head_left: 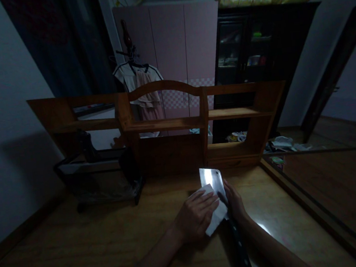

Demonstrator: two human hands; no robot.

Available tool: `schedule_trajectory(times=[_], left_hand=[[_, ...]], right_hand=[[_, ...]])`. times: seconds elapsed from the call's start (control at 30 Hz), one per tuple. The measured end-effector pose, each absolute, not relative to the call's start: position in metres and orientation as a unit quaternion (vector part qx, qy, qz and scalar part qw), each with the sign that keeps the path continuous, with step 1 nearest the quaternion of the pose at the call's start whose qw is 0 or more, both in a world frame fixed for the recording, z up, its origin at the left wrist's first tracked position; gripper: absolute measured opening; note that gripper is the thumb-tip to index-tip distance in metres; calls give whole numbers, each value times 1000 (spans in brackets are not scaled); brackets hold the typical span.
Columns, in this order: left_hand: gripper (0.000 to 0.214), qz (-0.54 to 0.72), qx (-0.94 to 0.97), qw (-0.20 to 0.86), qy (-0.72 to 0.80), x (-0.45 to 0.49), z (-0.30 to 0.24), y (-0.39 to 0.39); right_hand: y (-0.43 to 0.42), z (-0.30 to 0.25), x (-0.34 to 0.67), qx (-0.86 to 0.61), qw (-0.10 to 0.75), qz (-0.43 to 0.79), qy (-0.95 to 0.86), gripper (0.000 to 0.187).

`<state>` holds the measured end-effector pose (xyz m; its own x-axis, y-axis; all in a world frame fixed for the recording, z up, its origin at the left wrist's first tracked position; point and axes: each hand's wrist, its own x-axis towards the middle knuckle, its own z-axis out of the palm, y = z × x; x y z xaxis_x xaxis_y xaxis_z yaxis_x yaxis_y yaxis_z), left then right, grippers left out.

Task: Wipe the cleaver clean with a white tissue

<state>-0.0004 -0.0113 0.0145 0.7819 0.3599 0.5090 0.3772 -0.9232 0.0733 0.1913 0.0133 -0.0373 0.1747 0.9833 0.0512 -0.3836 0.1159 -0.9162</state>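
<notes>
A cleaver (212,178) with a shiny metal blade is held over the wooden tabletop, its dark riveted handle pointing back toward me. My left hand (195,216) presses a folded white tissue (215,220) flat against the blade, fingers laid across it. The tissue covers much of the blade's lower part. On the other side, my right hand (235,201) grips the blade's right edge just above the handle; some of its fingers are hidden behind the metal. Light glares off the blade near its far end.
A wooden shelf unit (168,125) stands along the back of the tabletop (139,238). At left is a black-framed, clear-sided container (102,181) with a dark object on top. A raised wooden edge (307,206) runs down the right. Clothes (140,79) hang behind the shelf.
</notes>
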Motion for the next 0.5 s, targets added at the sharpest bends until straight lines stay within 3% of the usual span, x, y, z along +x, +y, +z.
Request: schedule_trajectory(times=[0.4,0.5], left_hand=[[47,-204,-965,19,-165,6,11,-18],[52,-189,-971,31,-146,7,6,-14]], right_hand=[[4,-33,180,-393,531,697,-277,53],[6,-34,183,-379,547,684,-300,49]])
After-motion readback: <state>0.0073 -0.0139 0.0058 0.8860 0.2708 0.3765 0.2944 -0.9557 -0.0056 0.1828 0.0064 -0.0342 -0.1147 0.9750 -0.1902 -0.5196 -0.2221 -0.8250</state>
